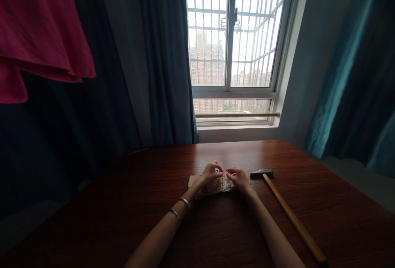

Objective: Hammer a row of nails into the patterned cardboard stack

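A small clear plastic packet [221, 183] with light speckled contents lies on a brown board [193, 181] on the wooden table [123, 210]. My left hand [210, 172] and my right hand [237, 177] both pinch the top edge of the packet, fingers curled closed, fingertips nearly touching. Two bangles sit on my left wrist. A hammer [285, 206] with a dark head and a long wooden handle lies on the table just right of my right hand, untouched.
A window [234, 46] with a grille stands behind the table's far edge. Blue curtains [166, 58] hang on both sides. A red cloth [40, 29] hangs at the upper left.
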Demonstrator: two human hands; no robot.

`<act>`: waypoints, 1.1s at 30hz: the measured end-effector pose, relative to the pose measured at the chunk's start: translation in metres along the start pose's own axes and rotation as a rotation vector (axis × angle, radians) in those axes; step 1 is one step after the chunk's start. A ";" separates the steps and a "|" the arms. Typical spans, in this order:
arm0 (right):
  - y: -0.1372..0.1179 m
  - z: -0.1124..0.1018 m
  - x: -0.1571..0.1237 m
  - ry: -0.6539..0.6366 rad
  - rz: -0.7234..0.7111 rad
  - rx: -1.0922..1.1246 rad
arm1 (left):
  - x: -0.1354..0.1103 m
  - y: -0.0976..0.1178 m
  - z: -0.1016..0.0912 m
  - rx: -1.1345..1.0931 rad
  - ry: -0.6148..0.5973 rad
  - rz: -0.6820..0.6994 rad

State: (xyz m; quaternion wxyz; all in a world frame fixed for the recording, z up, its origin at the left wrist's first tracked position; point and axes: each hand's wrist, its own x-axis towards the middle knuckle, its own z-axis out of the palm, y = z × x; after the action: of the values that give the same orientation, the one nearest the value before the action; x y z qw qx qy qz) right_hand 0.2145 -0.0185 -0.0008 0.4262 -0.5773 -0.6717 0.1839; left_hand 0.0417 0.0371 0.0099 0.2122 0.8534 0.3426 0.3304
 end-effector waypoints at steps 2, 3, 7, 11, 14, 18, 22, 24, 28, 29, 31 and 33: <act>0.003 -0.015 0.000 0.064 0.033 0.024 | 0.000 0.000 0.000 0.000 0.002 -0.004; 0.005 -0.023 -0.001 0.097 0.046 0.029 | 0.000 0.000 0.001 -0.002 0.003 -0.007; 0.014 -0.053 -0.011 0.154 0.097 -0.027 | -0.001 0.001 -0.001 -0.016 -0.005 -0.014; 0.028 -0.078 -0.027 0.143 0.116 -0.182 | -0.002 0.004 -0.003 -0.034 -0.008 -0.046; 0.039 -0.096 -0.040 0.121 0.192 -0.386 | -0.003 0.006 -0.005 -0.067 -0.010 -0.063; 0.051 -0.115 -0.058 0.075 0.319 -0.633 | -0.002 0.009 -0.005 -0.093 -0.013 -0.066; 0.060 -0.123 -0.071 0.018 0.399 -0.723 | -0.002 0.008 -0.004 -0.102 -0.017 -0.075; 0.064 -0.123 -0.073 -0.025 0.431 -0.725 | -0.001 0.006 -0.003 -0.104 -0.014 -0.077; 0.069 -0.122 -0.074 -0.086 0.454 -0.727 | -0.001 0.002 -0.001 -0.105 -0.008 -0.062; 0.070 -0.121 -0.074 -0.091 0.451 -0.734 | -0.001 0.001 0.000 -0.104 -0.007 -0.057; 0.072 -0.120 -0.075 -0.100 0.446 -0.754 | -0.002 0.001 0.000 -0.100 -0.003 -0.062; 0.074 -0.118 -0.078 -0.110 0.432 -0.776 | -0.002 0.001 0.001 -0.096 0.001 -0.078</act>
State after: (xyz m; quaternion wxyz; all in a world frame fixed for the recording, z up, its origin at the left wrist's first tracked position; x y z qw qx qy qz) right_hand 0.3509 -0.1002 -0.0159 0.0936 -0.8110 -0.5766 0.0335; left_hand 0.0419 0.0349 0.0095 0.2654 0.8280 0.3597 0.3384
